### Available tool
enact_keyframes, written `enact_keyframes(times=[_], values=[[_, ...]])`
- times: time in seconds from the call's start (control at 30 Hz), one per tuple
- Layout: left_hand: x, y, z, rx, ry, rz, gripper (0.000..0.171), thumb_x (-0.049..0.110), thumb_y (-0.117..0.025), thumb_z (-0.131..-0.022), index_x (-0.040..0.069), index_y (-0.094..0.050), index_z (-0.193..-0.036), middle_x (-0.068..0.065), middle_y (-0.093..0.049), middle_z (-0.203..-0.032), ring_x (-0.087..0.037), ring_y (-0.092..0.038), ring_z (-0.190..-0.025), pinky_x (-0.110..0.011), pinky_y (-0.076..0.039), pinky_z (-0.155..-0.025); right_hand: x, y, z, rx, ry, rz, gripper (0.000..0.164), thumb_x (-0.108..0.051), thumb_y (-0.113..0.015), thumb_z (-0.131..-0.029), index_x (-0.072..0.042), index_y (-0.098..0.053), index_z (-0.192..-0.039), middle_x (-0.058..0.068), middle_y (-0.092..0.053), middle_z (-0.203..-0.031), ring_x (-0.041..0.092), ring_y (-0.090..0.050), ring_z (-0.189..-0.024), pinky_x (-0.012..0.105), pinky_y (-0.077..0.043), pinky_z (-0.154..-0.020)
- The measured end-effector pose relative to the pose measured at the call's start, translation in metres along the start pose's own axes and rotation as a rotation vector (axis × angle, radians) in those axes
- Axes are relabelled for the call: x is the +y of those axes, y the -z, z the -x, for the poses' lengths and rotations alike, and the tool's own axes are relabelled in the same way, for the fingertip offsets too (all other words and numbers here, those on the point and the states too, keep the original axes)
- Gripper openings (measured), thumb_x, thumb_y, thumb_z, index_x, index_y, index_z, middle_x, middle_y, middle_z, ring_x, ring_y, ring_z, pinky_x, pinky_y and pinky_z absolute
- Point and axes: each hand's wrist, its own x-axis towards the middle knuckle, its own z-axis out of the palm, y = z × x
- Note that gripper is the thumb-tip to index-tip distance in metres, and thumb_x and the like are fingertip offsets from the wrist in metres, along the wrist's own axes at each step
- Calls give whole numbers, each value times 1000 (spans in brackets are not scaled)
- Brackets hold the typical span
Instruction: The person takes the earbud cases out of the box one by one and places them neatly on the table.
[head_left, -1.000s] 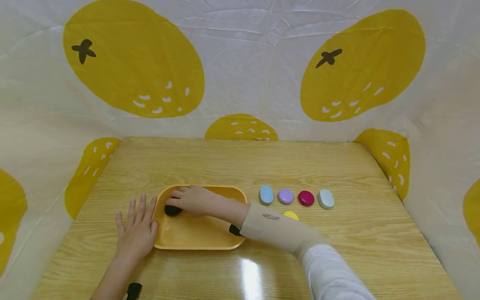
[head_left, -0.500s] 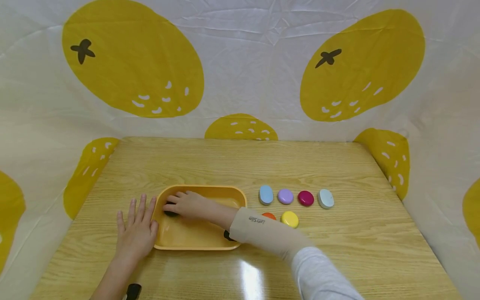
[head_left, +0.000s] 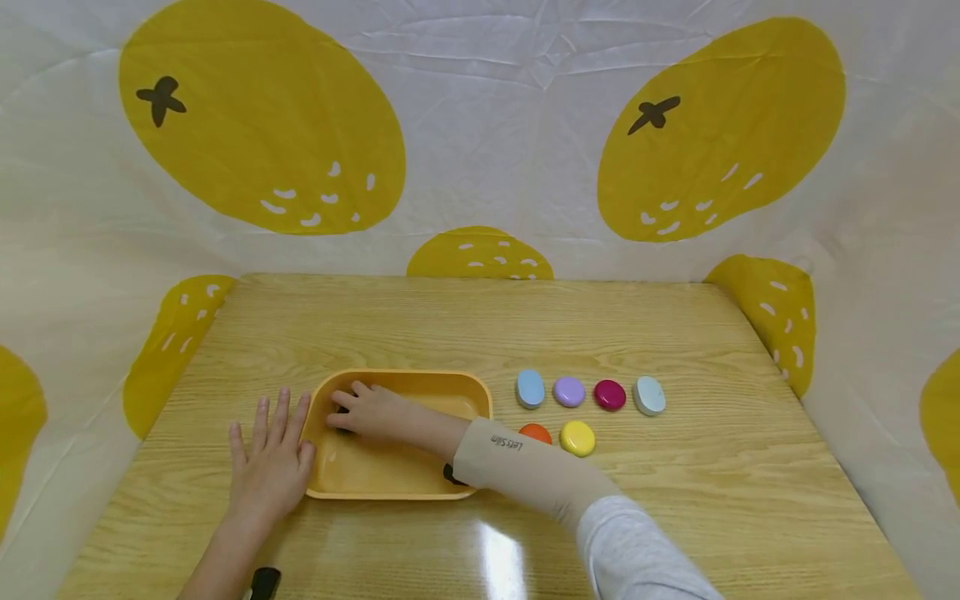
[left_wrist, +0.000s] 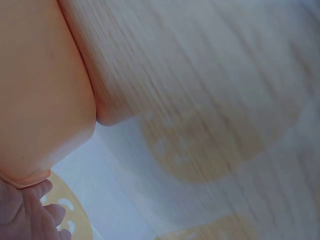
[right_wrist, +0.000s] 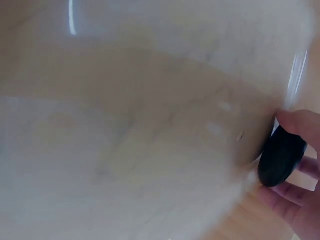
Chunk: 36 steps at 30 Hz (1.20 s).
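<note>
My right hand [head_left: 372,411] reaches into the left end of a shallow yellow-orange tray [head_left: 382,473]. Its thumb and fingers hold a smooth black oval piece [right_wrist: 281,159], seen best in the right wrist view; from the head view the fingers cover most of it. On the tabletop, my left hand [head_left: 268,471] lies flat with fingers spread, its thumb side against the tray's left wall. In the left wrist view, fingertips [left_wrist: 56,212] show near the tray's rim.
Right of the tray, a back row holds light blue [head_left: 530,389], lilac [head_left: 569,391], crimson [head_left: 610,395] and pale grey-blue [head_left: 649,396] smooth pieces. Before them lie an orange-red piece [head_left: 536,433], partly behind the right forearm, and a yellow one [head_left: 577,438]. Patterned cloth hangs behind.
My right hand and forearm have shifted slightly left in the tray, bringing the orange-red and yellow pieces more into view. More of the black piece is now under the fingers. My left hand stays put.
</note>
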Motion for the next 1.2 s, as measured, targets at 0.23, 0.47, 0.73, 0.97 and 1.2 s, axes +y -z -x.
enact_keyframes(times=[0.23, 0.47, 0.73, 0.97, 1.2], values=[[0, 1, -1, -7, 2, 5, 57, 22, -34, -97, 11, -10, -148, -17, 0, -153, -34, 14, -137, -60, 16, -102, 1, -1, 1, -12, -14, -4, 37, -33, -45, -95, -37, -44, -132, -1, -36, -136, 15, -43, -106, 21, -46, -79], [-1, 2, 0, -15, -1, 10, 58, 22, -33, -97, 13, -6, -148, -17, 2, -152, -31, 19, -136, -59, 20, -100, 5, 4, 5, -14, 21, -44, 39, -43, -55, -87, -35, -50, -126, -3, -42, -121, 15, -43, -98, 23, -45, -77], [-1, 1, 2, -10, -10, 16, 60, 22, -31, -97, 16, -1, -148, -16, 5, -152, -29, 22, -136, -60, 19, -100, 18, 35, 28, -24, -1, -109, 40, -39, -56, -88, -34, -49, -127, 3, -37, -134, 21, -42, -116, 35, -45, -92], [0, 1, 2, -11, -10, 27, 58, 22, -29, -97, 15, -3, -148, -16, 6, -152, -29, 22, -135, -56, 23, -100, 43, 56, 65, 18, -55, -175, 48, -39, -61, -85, -31, -48, -130, 7, -39, -131, 22, -43, -112, 35, -44, -89], [0, 0, 1, -6, -5, 36, 58, 23, -29, -97, 15, -4, -148, -16, 5, -152, -29, 21, -136, -56, 24, -100, 67, 54, 116, 148, -167, -247, 43, -38, -63, -85, -26, -53, -125, 7, -42, -112, 21, -40, -95, 31, -42, -78]])
